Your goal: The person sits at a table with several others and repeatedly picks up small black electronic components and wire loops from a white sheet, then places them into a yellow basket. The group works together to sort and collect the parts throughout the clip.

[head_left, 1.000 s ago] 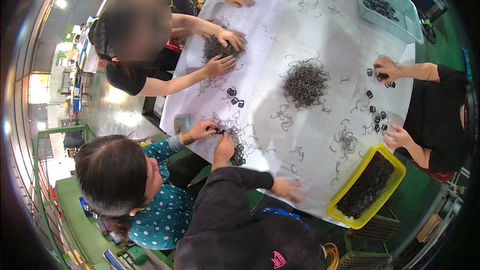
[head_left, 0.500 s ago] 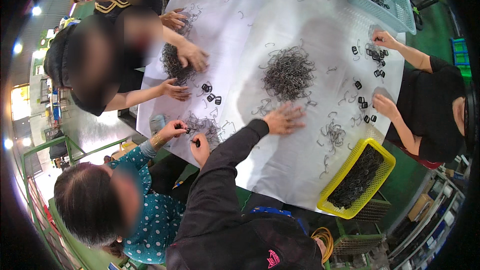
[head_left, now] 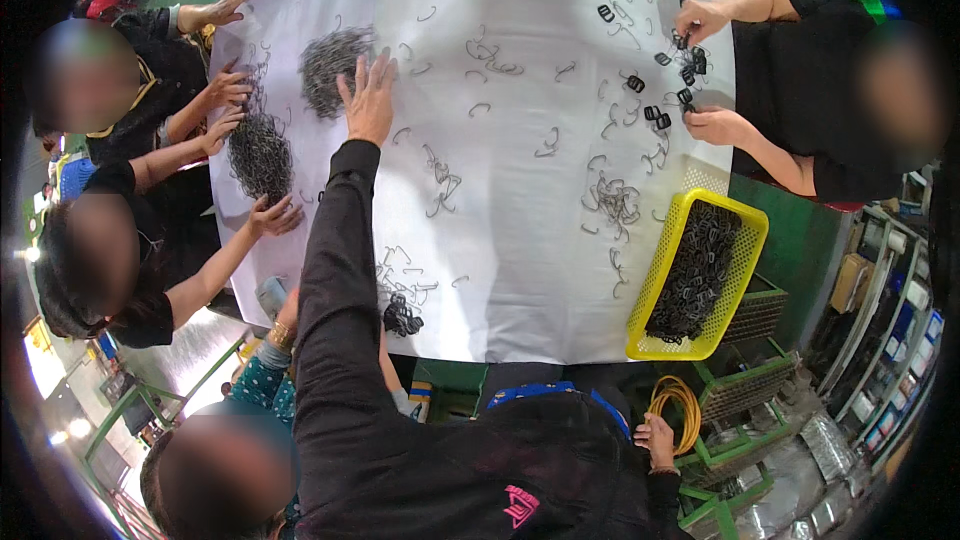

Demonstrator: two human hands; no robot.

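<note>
My left hand (head_left: 370, 105) lies open on the white-covered table (head_left: 530, 230), its fingers spread against a pile of dark bent wire pieces (head_left: 335, 70). The pile's wires look smeared by motion. Low at the right, my right hand (head_left: 657, 442) is closed at a yellow-orange coil of cord (head_left: 683, 420); its fingers are small in view and seem curled around the coil's edge. A yellow basket (head_left: 640, 325) full of dark metal pieces stands on the table's near right corner. Several loose wire pieces (head_left: 440, 180) lie to the right of my left arm.
Co-workers sit along the left and right sides. One has hands around another wire pile (head_left: 260, 155); the right one handles black buckles (head_left: 692, 65). More black pieces (head_left: 402, 315) lie near my left arm. A green metal rack (head_left: 740, 395) stands beside the basket.
My left hand has moved left and farther in, and the middle wire pile has shifted left with it. My view has turned; the co-worker at near left is now mostly behind my arm.
</note>
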